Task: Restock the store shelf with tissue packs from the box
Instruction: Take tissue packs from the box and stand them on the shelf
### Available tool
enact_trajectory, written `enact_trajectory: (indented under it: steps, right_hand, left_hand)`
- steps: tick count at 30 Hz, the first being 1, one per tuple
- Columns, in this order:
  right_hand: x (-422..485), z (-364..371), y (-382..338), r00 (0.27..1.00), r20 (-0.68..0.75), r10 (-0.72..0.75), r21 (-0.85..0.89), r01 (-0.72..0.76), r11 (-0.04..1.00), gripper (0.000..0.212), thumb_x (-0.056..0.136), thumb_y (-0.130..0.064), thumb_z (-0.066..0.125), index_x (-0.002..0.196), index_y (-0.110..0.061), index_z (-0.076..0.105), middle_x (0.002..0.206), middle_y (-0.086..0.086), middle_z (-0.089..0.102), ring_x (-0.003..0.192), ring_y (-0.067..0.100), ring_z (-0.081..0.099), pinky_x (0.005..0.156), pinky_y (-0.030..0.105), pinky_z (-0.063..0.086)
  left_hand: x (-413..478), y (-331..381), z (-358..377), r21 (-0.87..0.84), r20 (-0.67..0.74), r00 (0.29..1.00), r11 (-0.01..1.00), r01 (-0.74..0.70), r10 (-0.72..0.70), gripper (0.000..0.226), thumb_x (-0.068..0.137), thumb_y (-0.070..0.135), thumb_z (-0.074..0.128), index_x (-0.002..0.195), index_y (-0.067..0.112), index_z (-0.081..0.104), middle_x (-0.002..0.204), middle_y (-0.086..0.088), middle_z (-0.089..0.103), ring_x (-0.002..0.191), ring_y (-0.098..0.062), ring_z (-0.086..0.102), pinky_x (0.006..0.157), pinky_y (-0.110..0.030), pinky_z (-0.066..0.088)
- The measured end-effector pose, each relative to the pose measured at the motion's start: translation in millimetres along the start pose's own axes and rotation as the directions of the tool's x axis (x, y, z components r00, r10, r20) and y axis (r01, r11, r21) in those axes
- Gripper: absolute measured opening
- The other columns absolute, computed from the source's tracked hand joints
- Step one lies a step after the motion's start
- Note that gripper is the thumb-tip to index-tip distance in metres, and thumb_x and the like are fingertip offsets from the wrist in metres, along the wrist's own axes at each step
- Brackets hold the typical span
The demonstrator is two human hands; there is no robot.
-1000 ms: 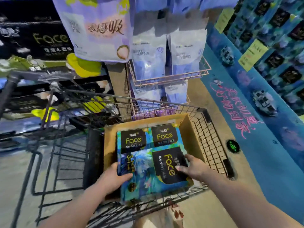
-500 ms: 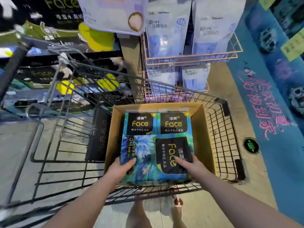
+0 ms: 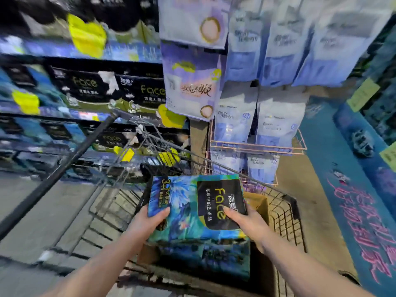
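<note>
1. Your left hand (image 3: pixel 150 219) and right hand (image 3: pixel 242 219): each grips a near corner of the tissue pack (image 3: pixel 188 202), thumb on top.
2. Tissue pack: held above the box (image 3: pixel 258 205) in the cart (image 3: pixel 286 224). Probably light, soft and slick-wrapped; grip both side edges.
3. Shelf (image 3: pixel 53 112): far left, holding similar packs.

1. Tan floor (image 3: pixel 300 181) shows at 2 o'clock; at 9 o'clock it is grey and blurred.
2. A blue floor graphic (image 3: pixel 321 163) with pink lettering lies at 3 o'clock.
3. A pink wire rack (image 3: pixel 257 145) at 1 o'clock holds pale blue pouches (image 3: pixel 278 118).
4. Stocked shelves (image 3: pixel 64 113), blurred, fill 9 to 11 o'clock.
</note>
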State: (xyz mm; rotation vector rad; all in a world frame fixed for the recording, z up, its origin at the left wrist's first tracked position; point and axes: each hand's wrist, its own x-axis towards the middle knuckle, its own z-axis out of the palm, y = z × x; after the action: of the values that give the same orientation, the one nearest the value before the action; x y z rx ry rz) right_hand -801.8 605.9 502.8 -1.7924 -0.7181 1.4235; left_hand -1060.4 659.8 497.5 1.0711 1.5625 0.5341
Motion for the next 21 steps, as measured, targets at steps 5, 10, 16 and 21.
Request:
enact_trajectory:
  steps: [5, 10, 16, 21]
  right_hand:
    - [-13.1, 15.1, -58.5, 0.972, 0.118, -0.203, -0.038, 0.209, 0.977, 0.062, 0.072, -0.033, 0.08, 0.124, -0.011, 0.054, 0.114, 0.007, 0.067, 0.076, 0.006, 0.067, 0.06, 0.014, 0.052]
    - [-33.0, 40.3, -113.8, 0.9, 0.235, -0.367, -0.095, 0.397, 0.913, 0.043, 0.079, -0.037, 0.073, 0.117, -0.026, 0.055, 0.107, -0.001, 0.069, 0.084, 0.009, 0.065, 0.066, 0.026, 0.051]
    - [-61.2, 84.5, -155.0, 0.788, 0.37, -0.492, -0.127, 0.567, 0.814, 0.062, 0.075, -0.046, 0.073, 0.129, -0.026, 0.05, 0.116, -0.003, 0.066, 0.105, 0.017, 0.062, 0.092, 0.031, 0.046]
    - [-85.2, 133.1, -165.0, 0.689, 0.527, -0.498, -0.063, 0.616, 0.785, 0.064, 0.077, -0.043, 0.073, 0.133, -0.025, 0.047, 0.117, -0.004, 0.065, 0.104, 0.014, 0.061, 0.091, 0.028, 0.045]
  left_hand:
    - [-39.8, 36.1, -33.9, -0.034, -0.129, 0.984, 0.992, -0.125, 0.119, 0.022, 0.08, 0.042, 0.071, 0.086, 0.027, 0.055, 0.075, 0.013, 0.061, 0.068, -0.006, 0.059, 0.063, -0.019, 0.051]
    - [-79.1, 55.8, -80.4, -0.098, -0.284, 0.931, 0.959, -0.265, 0.228, 0.064, 0.046, 0.063, 0.081, 0.092, 0.022, 0.066, 0.086, 0.007, 0.074, 0.08, -0.017, 0.07, 0.089, -0.039, 0.054]
    - [-138.1, 56.8, -128.0, -0.12, -0.506, 0.834, 0.939, -0.322, 0.221, 0.049, 0.056, 0.063, 0.073, 0.092, 0.033, 0.06, 0.098, 0.003, 0.072, 0.089, -0.02, 0.07, 0.09, -0.041, 0.054]
    - [-185.0, 39.0, -154.1, -0.154, -0.638, 0.743, 0.912, -0.38, 0.202, 0.026, 0.072, 0.043, 0.076, 0.088, 0.03, 0.059, 0.094, 0.005, 0.071, 0.081, -0.017, 0.069, 0.085, -0.038, 0.055]
